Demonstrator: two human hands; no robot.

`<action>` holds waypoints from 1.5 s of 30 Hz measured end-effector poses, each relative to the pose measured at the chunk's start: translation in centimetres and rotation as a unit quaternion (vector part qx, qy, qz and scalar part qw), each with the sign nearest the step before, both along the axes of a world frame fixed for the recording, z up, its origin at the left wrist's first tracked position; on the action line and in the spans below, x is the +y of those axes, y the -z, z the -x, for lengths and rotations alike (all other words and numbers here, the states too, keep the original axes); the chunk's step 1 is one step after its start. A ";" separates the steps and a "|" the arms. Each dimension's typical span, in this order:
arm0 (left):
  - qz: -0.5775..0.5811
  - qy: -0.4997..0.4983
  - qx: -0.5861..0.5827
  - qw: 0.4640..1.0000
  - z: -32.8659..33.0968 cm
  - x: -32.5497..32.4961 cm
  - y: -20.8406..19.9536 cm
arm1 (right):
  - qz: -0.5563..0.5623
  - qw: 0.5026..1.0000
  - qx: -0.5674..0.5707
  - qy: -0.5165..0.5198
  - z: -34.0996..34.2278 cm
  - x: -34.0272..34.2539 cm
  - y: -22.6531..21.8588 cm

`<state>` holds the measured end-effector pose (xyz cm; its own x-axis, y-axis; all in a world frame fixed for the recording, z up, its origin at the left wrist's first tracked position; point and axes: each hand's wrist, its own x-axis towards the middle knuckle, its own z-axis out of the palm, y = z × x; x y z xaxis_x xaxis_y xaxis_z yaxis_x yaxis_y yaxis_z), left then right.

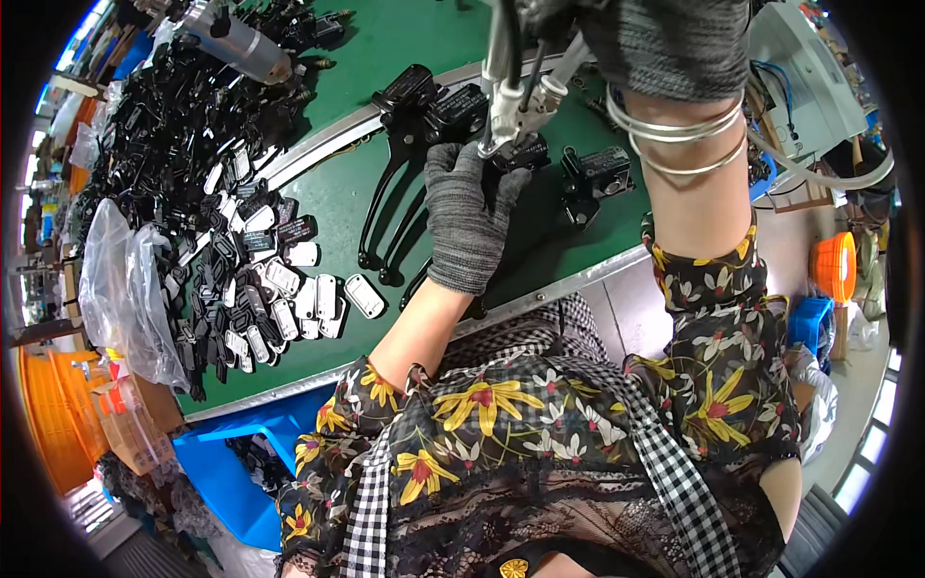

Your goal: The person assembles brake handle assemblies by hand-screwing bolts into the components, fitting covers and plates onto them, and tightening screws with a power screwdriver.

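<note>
My right hand (670,48), in a grey knit glove, is closed around the upper part of a silver power screwdriver (515,111), at the top edge. Its fingers are partly cut off there. The driver's tip points down at a black brake lever assembly (525,154). My left hand (467,217), gloved alike, grips that assembly just beneath the tip, its thumb and fingers around the near side. Left of this hand, two more brake lever assemblies (409,91) lie side by side with their long curved levers toward me. Another black cylinder body (597,178) sits to the right.
White and black rectangular caps (306,299) are scattered on the green table (371,337) at the left. Behind them rises a heap of black parts (164,125) with a silver cylinder (236,43). A metal rail (323,146) crosses the table. A blue bin (226,472) stands below its front edge.
</note>
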<state>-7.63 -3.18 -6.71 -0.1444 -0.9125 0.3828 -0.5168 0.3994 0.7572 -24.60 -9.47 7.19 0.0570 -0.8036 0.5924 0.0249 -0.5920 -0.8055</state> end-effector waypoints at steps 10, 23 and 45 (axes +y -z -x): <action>-0.001 0.008 0.010 1.000 -0.4 -0.2 1.4 | -0.056 0.998 -0.001 -0.034 -1.6 0.1 2.1; 0.013 0.013 0.011 1.000 -0.1 -0.2 0.9 | -0.069 0.997 0.002 -0.031 -1.9 0.5 2.5; 0.006 -0.121 0.009 0.993 -0.4 -2.9 -2.0 | 0.166 0.985 0.011 0.043 -3.5 -6.9 -3.3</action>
